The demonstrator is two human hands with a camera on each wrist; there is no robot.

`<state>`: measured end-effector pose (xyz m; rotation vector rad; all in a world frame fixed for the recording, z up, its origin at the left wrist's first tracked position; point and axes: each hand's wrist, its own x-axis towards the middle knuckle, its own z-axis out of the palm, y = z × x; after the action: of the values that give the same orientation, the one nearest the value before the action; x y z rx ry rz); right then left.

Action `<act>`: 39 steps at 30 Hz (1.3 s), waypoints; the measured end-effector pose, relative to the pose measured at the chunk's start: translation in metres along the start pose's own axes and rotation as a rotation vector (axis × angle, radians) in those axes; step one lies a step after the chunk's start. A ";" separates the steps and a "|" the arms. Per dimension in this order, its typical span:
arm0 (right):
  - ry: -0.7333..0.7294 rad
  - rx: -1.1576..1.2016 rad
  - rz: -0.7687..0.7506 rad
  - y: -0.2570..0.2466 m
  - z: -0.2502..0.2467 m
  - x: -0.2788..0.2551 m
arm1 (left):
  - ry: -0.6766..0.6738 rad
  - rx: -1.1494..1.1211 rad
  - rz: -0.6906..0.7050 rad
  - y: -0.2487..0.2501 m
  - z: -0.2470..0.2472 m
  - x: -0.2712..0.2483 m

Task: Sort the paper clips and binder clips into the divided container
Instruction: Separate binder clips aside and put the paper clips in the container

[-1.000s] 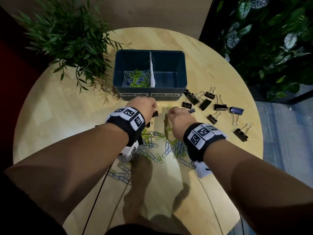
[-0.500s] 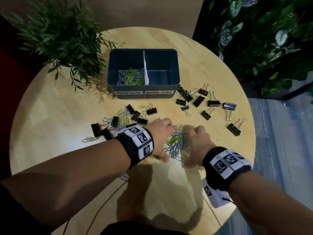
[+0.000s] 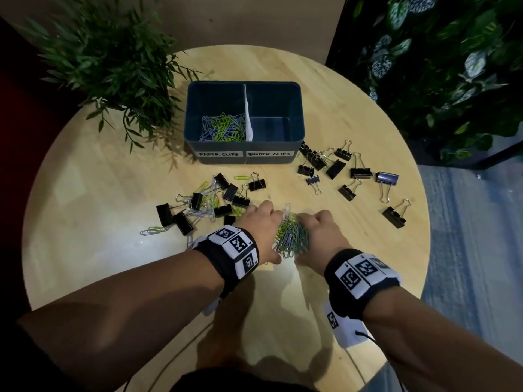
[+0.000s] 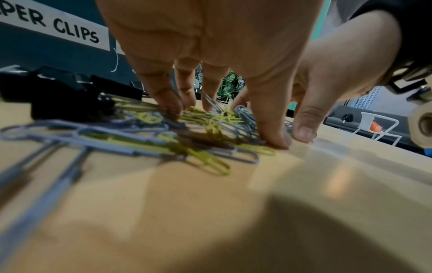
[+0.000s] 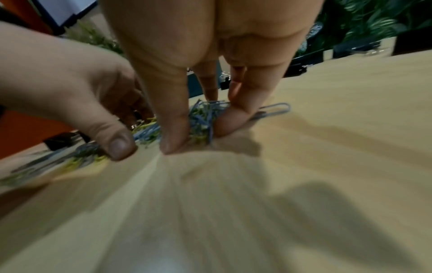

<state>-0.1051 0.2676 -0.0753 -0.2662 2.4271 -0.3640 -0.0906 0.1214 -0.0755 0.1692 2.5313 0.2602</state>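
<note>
A dark blue divided container (image 3: 294, 148) stands at the table's far middle, labelled PAPER CLIPS and BINDER CLIPS. Its left compartment holds green and grey paper clips (image 3: 223, 128); the right one shows only its bare floor. My left hand (image 3: 266, 230) and right hand (image 3: 314, 236) cup a bunched pile of paper clips (image 3: 291, 239) between them on the table. In the right wrist view my right hand (image 5: 201, 133) pinches part of the pile (image 5: 203, 116) with thumb and fingers. In the left wrist view my left hand's fingertips (image 4: 170, 109) curl down into the clips (image 4: 210, 127).
Black binder clips lie in two groups: one right of the container (image 3: 334, 168), one left of my hands mixed with loose paper clips (image 3: 215, 202). A lone binder clip (image 3: 393, 217) lies far right. A potted plant (image 3: 113, 66) stands at the back left.
Both hands drew back from the container's front toward me, came down on either side of the paper clips and closed in, bunching them into a tighter pile.
</note>
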 end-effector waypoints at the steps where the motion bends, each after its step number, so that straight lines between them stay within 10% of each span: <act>1: 0.006 0.015 -0.030 -0.004 0.001 0.002 | -0.004 -0.025 -0.004 0.001 0.000 0.001; 16: -0.004 0.040 -0.095 -0.035 -0.022 0.020 | 0.060 -0.138 0.007 -0.008 -0.028 0.007; 29: 0.284 0.130 -0.313 -0.144 -0.124 0.045 | 0.565 -0.499 -0.216 -0.079 -0.146 -0.025; 39: 0.427 0.704 -0.079 -0.176 -0.089 0.104 | 0.615 -0.642 -0.397 -0.120 -0.131 0.025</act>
<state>-0.2244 0.0894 -0.0129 0.0367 2.5049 -1.3833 -0.1928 -0.0106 -0.0090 -0.7588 2.8233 1.0652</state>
